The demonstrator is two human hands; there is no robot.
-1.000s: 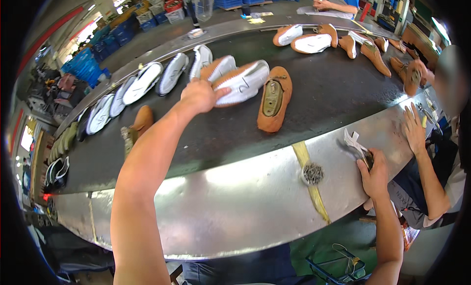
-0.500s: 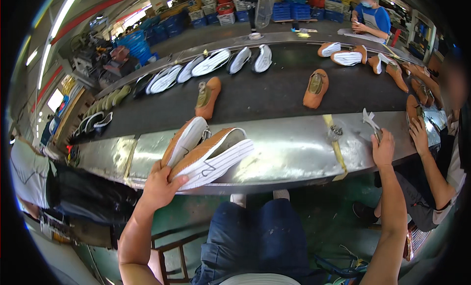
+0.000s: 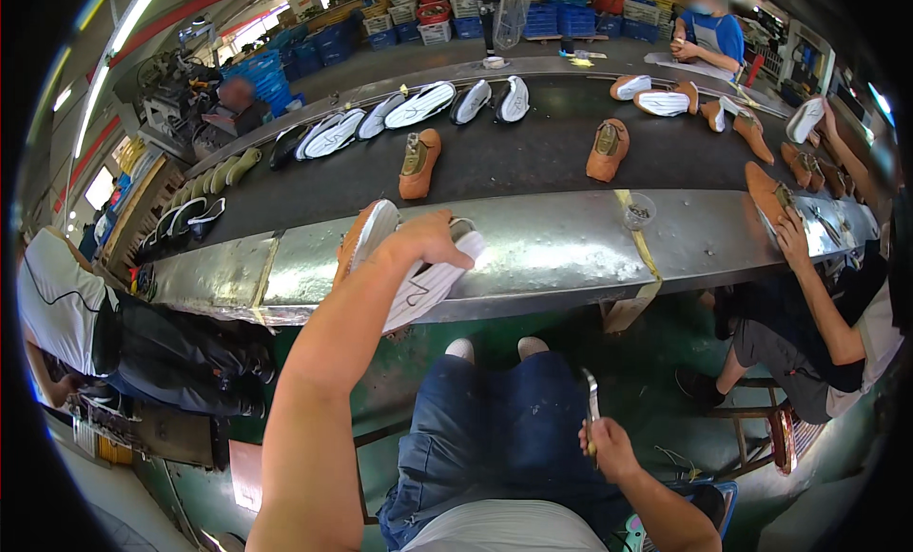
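Observation:
My left hand (image 3: 430, 240) reaches over the steel front edge of the bench, closed around the upper end of a brown shoe with a white sole (image 3: 418, 293). Its fingers cover much of that shoe. Close beside it on the left is a second brown shoe (image 3: 374, 231), tilted with its white sole showing. My right hand (image 3: 613, 449) is low over my right thigh, wrapped around the yellowish handle of a slim metal hand tool with a bent tip (image 3: 593, 397). The tool's exact kind is unclear.
Brown shoes (image 3: 419, 164) (image 3: 607, 151) and white-soled shoes (image 3: 418, 105) lie on the dark belt. A clear cup (image 3: 639, 211) stands near yellow tape. At right a co-worker's hand (image 3: 791, 236) holds a brown shoe (image 3: 767, 193). Another person (image 3: 67, 300) stands left.
My left hand has shifted from the lower end of the shoe pair to the upper end of one shoe. My right hand has come from the bench, down to my thigh, with a metal tool.

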